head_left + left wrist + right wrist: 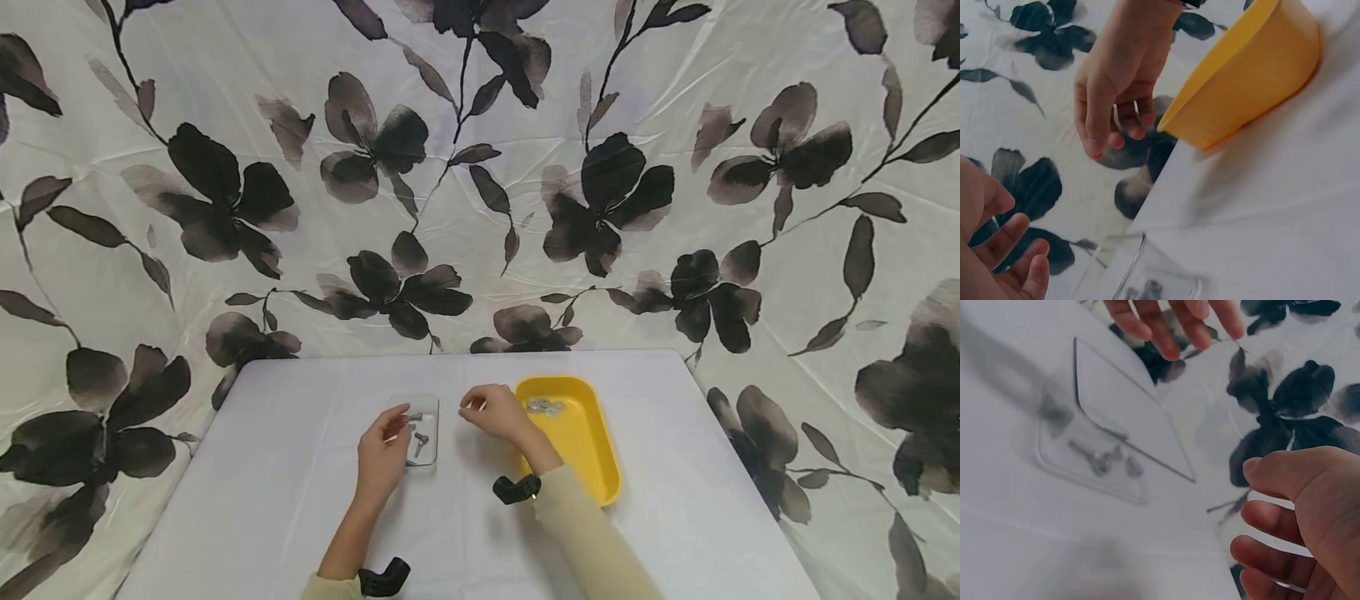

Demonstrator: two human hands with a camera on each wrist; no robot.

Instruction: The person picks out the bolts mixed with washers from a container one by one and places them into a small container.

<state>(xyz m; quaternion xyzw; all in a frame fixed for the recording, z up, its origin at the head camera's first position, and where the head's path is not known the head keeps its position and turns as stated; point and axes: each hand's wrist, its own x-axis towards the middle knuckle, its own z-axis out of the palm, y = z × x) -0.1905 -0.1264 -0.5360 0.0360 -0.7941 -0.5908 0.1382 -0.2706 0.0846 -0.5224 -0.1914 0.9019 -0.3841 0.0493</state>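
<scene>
Bolts lie in the clear tray on my bench; my left hand pinches one there. My right hand, beside the yellow tray of washers, pinches a washer.

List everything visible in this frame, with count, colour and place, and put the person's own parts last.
Table: one, white cover, foreground.
Clear tray: one, transparent, table centre, by the left hand.
Bolts: a few, grey metal, inside the clear tray; exact count unclear.
Yellow tray: one, yellow, right of the clear tray.
Washers: several, silver, at the yellow tray's far end.
Backdrop: one, white cloth with dark flowers, behind the table.
Wrist cameras: two, black, one per wrist.
Left hand: over the clear tray, pinching a bolt.
Right hand: between the trays, pinching a thin ring.
</scene>
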